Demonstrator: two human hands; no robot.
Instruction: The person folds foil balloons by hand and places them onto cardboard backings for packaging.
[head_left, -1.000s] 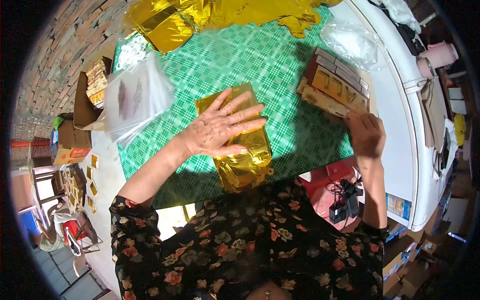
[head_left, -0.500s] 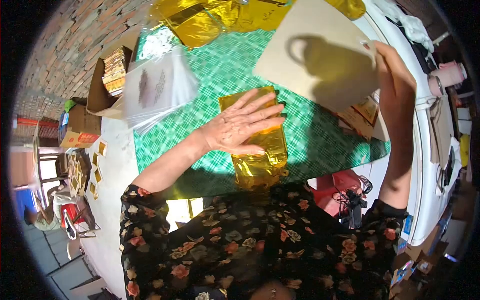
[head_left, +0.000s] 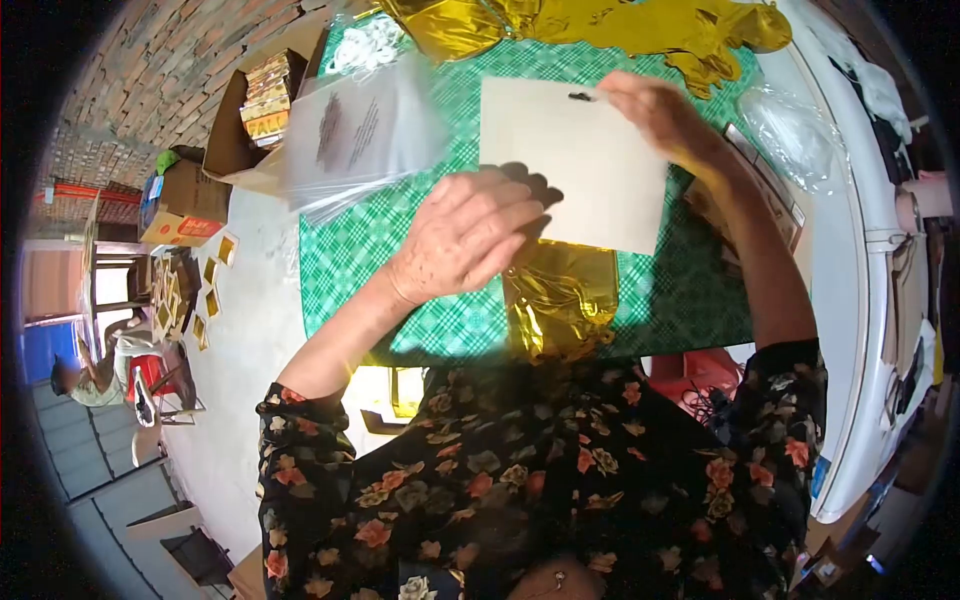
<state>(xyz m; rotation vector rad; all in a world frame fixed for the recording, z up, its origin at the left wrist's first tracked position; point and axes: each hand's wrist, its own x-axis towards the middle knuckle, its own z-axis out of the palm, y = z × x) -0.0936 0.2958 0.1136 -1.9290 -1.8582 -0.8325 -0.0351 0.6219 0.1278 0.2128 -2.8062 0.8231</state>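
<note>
My right hand [head_left: 650,115] pinches the upper right corner of a cream card [head_left: 580,165], which has a dark hanging slot near its top edge. Under the card's lower part lies a folded gold foil piece [head_left: 565,295], its upper end covered. My left hand [head_left: 470,235] is curled at the card's left edge, just above the foil. Its fingertips are partly hidden, so whatever they may hold does not show. The hand's shadow falls on the card.
More gold foil [head_left: 640,35] lies along the table's far edge. At left are clear plastic sleeves [head_left: 350,135], white string [head_left: 368,45] and a carton [head_left: 265,100] of printed packs. A clear bag [head_left: 795,135] sits at right. Another person [head_left: 95,370] sits far left.
The card has come down and left from the right side onto the foil, carried by my right hand. My left hand has lifted off the foil, shifted slightly left and curled.
</note>
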